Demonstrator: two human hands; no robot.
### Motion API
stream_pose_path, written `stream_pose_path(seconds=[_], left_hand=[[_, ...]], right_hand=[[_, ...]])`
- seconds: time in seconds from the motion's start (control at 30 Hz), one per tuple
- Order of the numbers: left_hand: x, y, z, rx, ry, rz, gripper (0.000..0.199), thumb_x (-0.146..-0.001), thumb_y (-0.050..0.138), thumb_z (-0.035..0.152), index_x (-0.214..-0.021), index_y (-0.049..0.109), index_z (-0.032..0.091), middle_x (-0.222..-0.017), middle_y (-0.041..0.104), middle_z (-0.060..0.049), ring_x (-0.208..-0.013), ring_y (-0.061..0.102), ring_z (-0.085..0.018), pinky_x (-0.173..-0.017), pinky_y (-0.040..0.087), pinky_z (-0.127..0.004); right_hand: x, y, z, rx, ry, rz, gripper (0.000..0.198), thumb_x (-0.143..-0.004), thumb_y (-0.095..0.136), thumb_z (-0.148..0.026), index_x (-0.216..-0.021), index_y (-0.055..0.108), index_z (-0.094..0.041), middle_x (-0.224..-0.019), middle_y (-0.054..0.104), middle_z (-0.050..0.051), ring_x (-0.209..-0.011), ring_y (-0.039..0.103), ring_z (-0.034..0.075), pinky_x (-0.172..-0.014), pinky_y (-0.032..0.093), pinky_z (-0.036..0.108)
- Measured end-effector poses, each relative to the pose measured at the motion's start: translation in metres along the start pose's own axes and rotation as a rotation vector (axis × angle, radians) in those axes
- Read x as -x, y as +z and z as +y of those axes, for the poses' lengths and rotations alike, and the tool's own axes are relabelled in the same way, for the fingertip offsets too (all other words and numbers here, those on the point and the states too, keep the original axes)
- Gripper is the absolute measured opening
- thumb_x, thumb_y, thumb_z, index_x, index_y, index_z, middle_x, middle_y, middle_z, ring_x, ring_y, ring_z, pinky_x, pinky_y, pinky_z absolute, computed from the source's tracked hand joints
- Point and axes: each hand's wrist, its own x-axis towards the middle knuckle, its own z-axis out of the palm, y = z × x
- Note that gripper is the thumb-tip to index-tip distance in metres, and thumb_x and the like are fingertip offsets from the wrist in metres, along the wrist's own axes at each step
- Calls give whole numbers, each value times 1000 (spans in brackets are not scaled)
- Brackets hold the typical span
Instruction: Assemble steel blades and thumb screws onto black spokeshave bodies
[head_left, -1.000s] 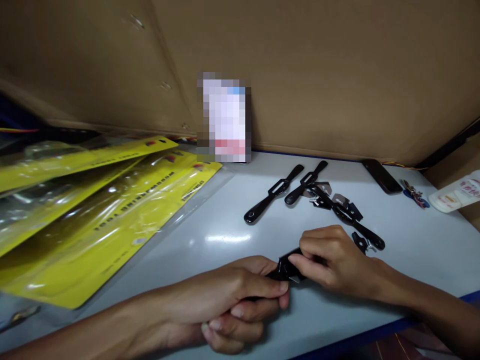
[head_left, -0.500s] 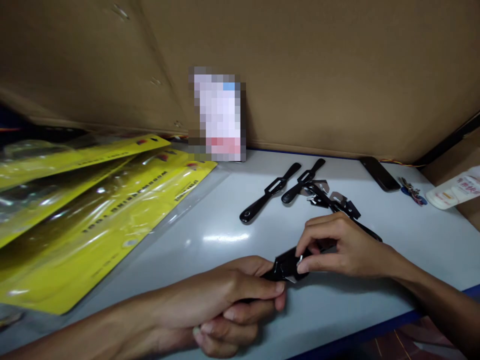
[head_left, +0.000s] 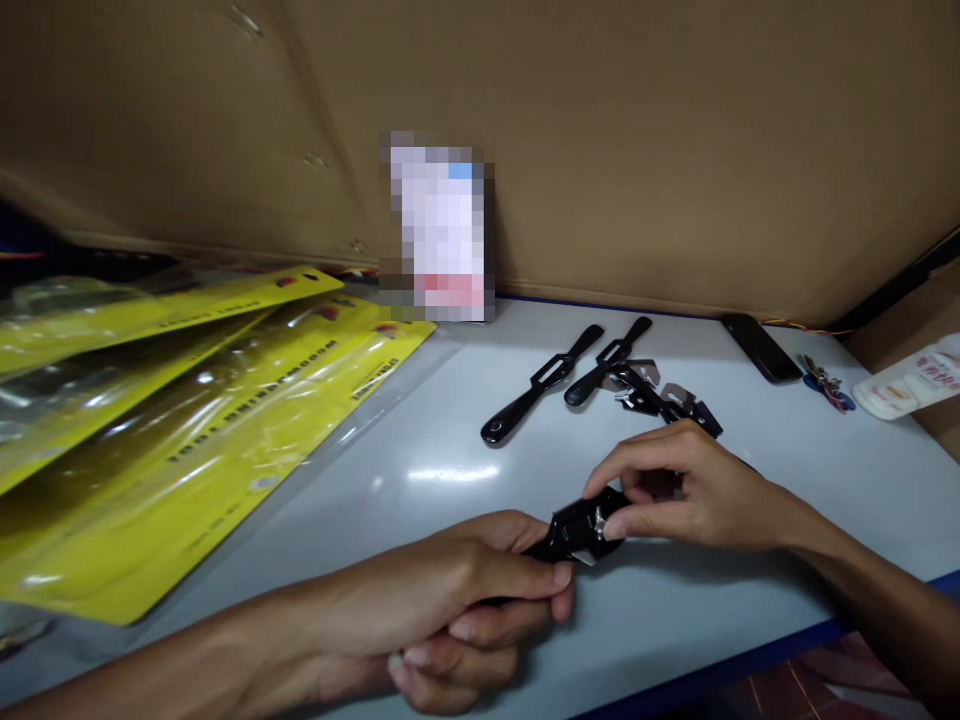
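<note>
Black metal tool [head_left: 576, 530], two-handled like a spokeshave, is held between both hands just above the near edge of the grey-white table [head_left: 465, 440].

Head view, the only one:
- Left hand [head_left: 457, 590] is clenched round one handle of the tool, thumb on top, fingers curled under. That handle is hidden in the fist.
- Right hand [head_left: 679, 490] pinches the tool's middle, thumb and forefinger at a small bright fitting [head_left: 598, 520], which could be a screw or blade edge; too small to tell. The far handle is covered by the palm.
- Behind the right hand: two bare black handles [head_left: 551, 385], no fittings on them, lying side by side and touching at one end a loose heap of black and silver parts [head_left: 660, 398].
- Left side: stack of yellow blister packs [head_left: 187, 440] under clear film, fanned out, well apart from the hands.
- Back edge: dark phone [head_left: 761, 348], keys [head_left: 825, 385] just beside it, a white tube [head_left: 911, 378] at far right. Cardboard wall [head_left: 637, 140] behind everything.

Progress, my read: the piece in hand looks part-fitted at the centre. The two bare handles and the heap are not yet put together, and nothing finished shows on the table. So early to mid, most left.
</note>
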Motion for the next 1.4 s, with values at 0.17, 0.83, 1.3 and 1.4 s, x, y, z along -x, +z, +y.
stream_pose_path(seconds=[0.17,0.83,1.3,1.4], left_hand=[[0,1,0,-24,-7,8,21,-92,68,36,-84,56,20,-44,32,14,-29,9,-3,-27,11,-13],[0,4,0,-2,-16,10,22,-90,71,36,-83,57,20,-43,33,14,-28,11,-3,-25,13,-12],[-1,1,1,-1,-27,11,23,-90,71,36,-83,56,20,-43,33,14,-28,12,-3,-26,15,-11],[-1,2,2,4,-26,17,23,-88,73,36,-83,56,20,-42,34,14,-28,12,-3,-26,15,-11]], right_hand=[[1,13,2,172,-57,1,30,-94,66,-32,-68,61,-17,-63,53,-3,-57,45,9,-57,32,24],[1,24,3,232,-43,42,36,-96,59,-28,-63,50,-19,-57,43,-6,-52,32,8,-54,25,26],[1,-1,5,-17,30,-149,13,-89,74,-30,-89,74,-17,-63,53,-6,-56,45,9,-54,32,22],[1,12,4,119,33,-46,29,-91,70,-30,-68,61,-17,-58,47,-7,-53,38,7,-53,27,23]])
